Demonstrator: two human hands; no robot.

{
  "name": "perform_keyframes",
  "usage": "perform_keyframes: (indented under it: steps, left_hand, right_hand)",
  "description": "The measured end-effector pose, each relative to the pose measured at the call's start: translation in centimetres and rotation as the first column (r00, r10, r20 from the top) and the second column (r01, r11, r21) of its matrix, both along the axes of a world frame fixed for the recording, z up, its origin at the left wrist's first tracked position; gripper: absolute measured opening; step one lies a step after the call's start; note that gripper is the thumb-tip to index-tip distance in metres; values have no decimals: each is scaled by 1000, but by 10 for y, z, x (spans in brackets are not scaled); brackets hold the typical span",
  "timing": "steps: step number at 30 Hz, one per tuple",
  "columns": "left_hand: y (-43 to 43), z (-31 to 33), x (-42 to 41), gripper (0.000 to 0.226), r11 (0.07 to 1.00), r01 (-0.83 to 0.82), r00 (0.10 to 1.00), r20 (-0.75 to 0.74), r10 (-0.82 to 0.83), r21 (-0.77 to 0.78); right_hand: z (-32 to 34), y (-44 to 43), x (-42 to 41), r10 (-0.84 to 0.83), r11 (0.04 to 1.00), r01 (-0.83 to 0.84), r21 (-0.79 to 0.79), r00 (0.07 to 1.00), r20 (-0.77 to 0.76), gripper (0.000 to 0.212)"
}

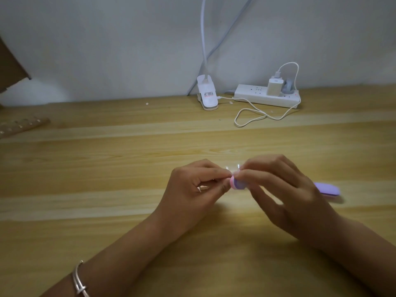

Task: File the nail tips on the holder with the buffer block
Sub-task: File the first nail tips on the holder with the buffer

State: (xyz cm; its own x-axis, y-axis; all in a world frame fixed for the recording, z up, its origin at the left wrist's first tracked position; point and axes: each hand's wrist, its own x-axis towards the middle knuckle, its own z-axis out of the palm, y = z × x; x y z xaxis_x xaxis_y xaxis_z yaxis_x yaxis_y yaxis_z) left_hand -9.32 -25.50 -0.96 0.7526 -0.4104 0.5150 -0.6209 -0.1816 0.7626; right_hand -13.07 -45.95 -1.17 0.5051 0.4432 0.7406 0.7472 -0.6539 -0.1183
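Mid-table [107, 168], left hand [192, 189] pinches holder [202, 187], right hand [295, 194] pinches buffer block [326, 189].

Buffer block [302, 185]: mid part hidden in right hand [285, 189] grip, only 2 ends show. Holder [202, 188]: mostly buried in left hand [192, 189] pinch, just glint visible. Nail tips [227, 167]: tiny, washed out, count unclear. Lamp neck [203, 39] cut by top edge. Clip label [209, 94] unreadable. Cardboard [12, 67], strip [21, 126]: cropped at left edge, blurry.
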Motion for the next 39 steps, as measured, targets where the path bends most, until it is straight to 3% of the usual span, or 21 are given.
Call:
perform_keyframes:
  steps: [3,8,14,19,24,29,35,39]
  left_hand:
    - [0,-1,2,11,999,-41,998,52,39,34]
    - [0,-2,1,14,997,-36,994,110,29,70]
    - [0,-1,1,10,999,-35,999,21,34,26]
    - [0,1,-1,15,1000,-17,1000,5,17,4]
    - [-1,1,1,10,999,-46,999,6,46,-11]
    - [0,0,0,13,1000,-24,1000,12,24,-10]
    - [0,-1,3,9,999,-39,999,-23,39,-27]
    - [0,0,1,13,999,-21,1000,-10,20,-31]
  right_hand:
    - [3,-7,4,-79,996,79,29,997,-13,21]
    - [0,2,-1,27,999,-27,-19,1000,10,22]
    - [3,-12,7,-110,993,109,50,994,10,18]
    - [-2,2,0,29,999,-29,13,999,16,21]
    - [1,-8,5,-55,998,55,34,998,10,19]
    - [-2,4,-1,27,1000,-28,6,999,38,20]
    - [3,-6,5,-57,998,57,32,998,21,18]
    - [-2,4,-1,21,1000,-21,10,999,28,21]
